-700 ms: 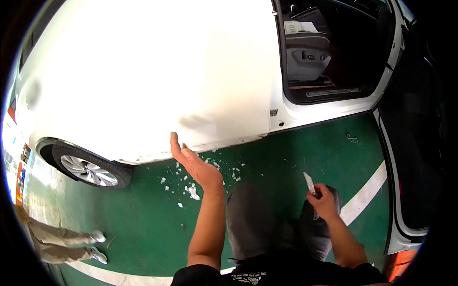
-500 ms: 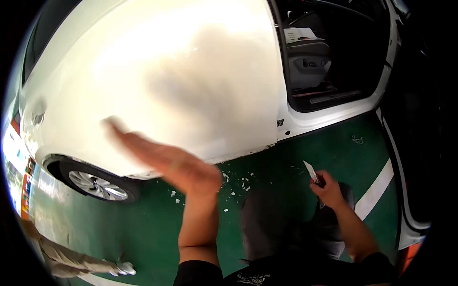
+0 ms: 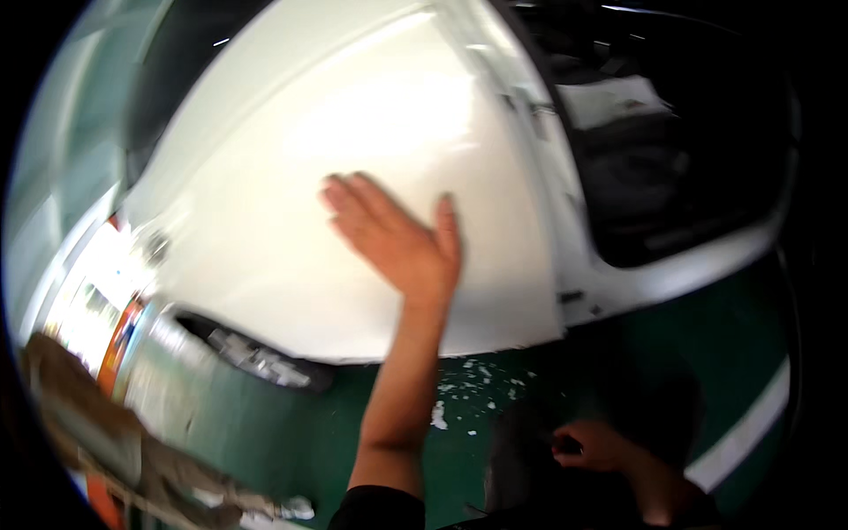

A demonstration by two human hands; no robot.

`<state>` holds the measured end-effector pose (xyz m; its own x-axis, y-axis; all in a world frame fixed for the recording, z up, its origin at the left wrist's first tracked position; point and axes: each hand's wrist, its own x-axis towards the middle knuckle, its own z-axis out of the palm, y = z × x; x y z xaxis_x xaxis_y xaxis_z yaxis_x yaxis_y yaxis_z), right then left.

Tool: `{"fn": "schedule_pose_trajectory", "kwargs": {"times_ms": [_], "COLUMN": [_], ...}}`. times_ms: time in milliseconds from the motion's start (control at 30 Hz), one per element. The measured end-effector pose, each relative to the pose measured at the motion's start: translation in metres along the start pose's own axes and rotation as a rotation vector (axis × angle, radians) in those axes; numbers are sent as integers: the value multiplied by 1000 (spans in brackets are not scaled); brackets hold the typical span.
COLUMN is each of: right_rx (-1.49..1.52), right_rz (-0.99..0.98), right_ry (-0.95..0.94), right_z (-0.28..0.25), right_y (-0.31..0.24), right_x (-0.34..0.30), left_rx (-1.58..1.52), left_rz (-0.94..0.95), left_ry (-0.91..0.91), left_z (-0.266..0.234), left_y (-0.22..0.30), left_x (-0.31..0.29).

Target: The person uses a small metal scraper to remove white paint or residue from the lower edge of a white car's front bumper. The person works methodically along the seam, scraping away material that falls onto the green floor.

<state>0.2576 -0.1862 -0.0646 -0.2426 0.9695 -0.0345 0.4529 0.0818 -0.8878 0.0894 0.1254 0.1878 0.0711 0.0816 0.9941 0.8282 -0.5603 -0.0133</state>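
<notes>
My left hand is laid over the white side panel of a car, fingers stretched out and thumb spread. It looks flat against the surface and holds nothing. Low at the right, by my knee, my right hand is curled closed. Half a second ago that hand gripped a utility knife with a pale slanted blade; now blur and shadow hide the blade, and only something dark shows within the fingers. White scraps lie on the green floor below the panel's lower edge.
At right is the car's open doorway, with a pale sheet on the seat inside. A car wheel is at left. Another person's trousered leg appears lower left. A white line crosses the green floor.
My left hand has gone from a blurred, raised sweep to resting spread on the panel. My right hand has dropped lower, and the knife blade no longer shows. The whole view has shifted.
</notes>
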Motion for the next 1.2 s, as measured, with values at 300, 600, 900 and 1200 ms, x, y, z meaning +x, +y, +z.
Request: {"fn": "schedule_pose_trajectory", "kwargs": {"times_ms": [300, 600, 900, 1200], "right_rx": [84, 78, 185, 210], "right_rz": [75, -207, -138, -184], "right_ry": [-437, -816, -1001, -1040], "right_z": [-83, -124, -119, -144], "right_y": [58, 88, 139, 133], "right_x": [19, 61, 82, 80], "left_rx": [-5, -146, -127, -253], "left_rz": [-80, -225, -966, -1064], "left_ry": [-75, -201, -38, 54], "left_z": [-4, -59, -98, 47], "left_y": [11, 58, 135, 139], "left_x": [0, 14, -84, -177]}}
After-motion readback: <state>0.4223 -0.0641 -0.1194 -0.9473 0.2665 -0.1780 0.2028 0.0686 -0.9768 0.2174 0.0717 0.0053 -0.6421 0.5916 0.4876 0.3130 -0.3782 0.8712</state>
